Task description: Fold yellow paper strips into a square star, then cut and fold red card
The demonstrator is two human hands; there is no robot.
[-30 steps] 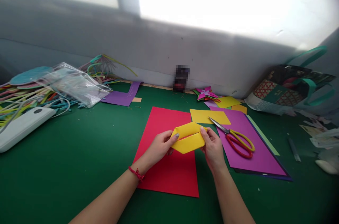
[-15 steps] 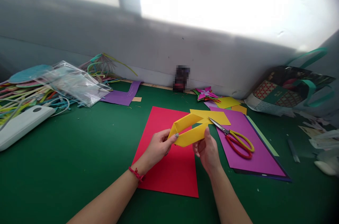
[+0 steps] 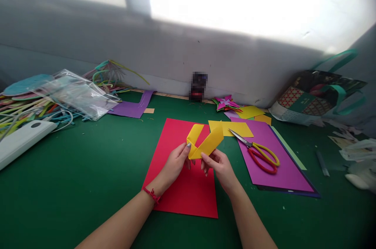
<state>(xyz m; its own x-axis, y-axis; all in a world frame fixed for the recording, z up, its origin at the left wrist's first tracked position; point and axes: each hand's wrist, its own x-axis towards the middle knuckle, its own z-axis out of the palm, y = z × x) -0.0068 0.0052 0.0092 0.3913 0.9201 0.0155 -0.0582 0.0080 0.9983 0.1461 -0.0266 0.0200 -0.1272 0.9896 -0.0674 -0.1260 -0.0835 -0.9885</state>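
A folded yellow paper strip (image 3: 209,144), bent into a V, is held between both hands above a red sheet (image 3: 179,190). My left hand (image 3: 177,159) pinches its left corner, thumb on top near the fold. My right hand (image 3: 219,164) is closed on the lower edge of the strip's right arm, with the thumb on the near side. Parts of the fingers under the paper are hidden. To the right, scissors (image 3: 249,145) with one red and one yellow handle lie partly on a flat yellow piece (image 3: 243,129) and a purple sheet (image 3: 282,164).
A pink layered paper star (image 3: 225,103) lies at the back near the wall. A patterned gift bag (image 3: 305,98) stands back right. On the left are a clear plastic bag (image 3: 79,94), colourful strips, a purple offcut (image 3: 129,109) and a white power strip (image 3: 28,139).
My right hand has slid from the strip's far right end down toward the fold. The strip has turned, its arms now pointing up and away in a V.
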